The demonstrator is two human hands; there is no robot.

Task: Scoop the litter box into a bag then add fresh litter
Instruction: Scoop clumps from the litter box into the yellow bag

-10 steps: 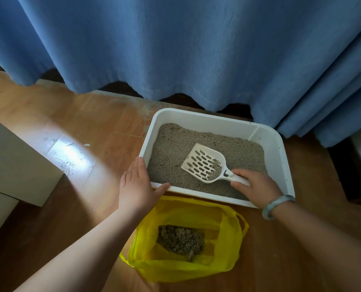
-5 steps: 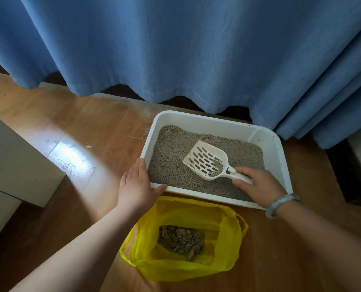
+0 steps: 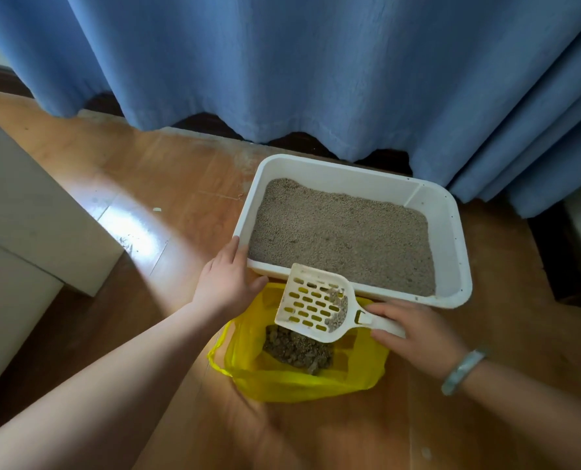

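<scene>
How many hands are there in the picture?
2. The left hand rests on the near left corner of the white plastic litter box. The right hand grips the white slotted plastic scoop over the yellow plastic bag. None seems hidden.

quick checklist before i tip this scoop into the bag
1. Scoop over the mouth of the yellow bag: ok, its head hangs above the opening.
2. Bag mouth open: ok, dark waste shows inside.
3. Grip on the handle: ok, the right hand is curled round it.
4. Litter box steadied: ok, the left hand rests on its near left corner.
5. Load on the scoop: ok, a few clumps sit at the handle end.
6. Bag will hold its shape when the load drops: cannot tell, no hand holds it.
</scene>
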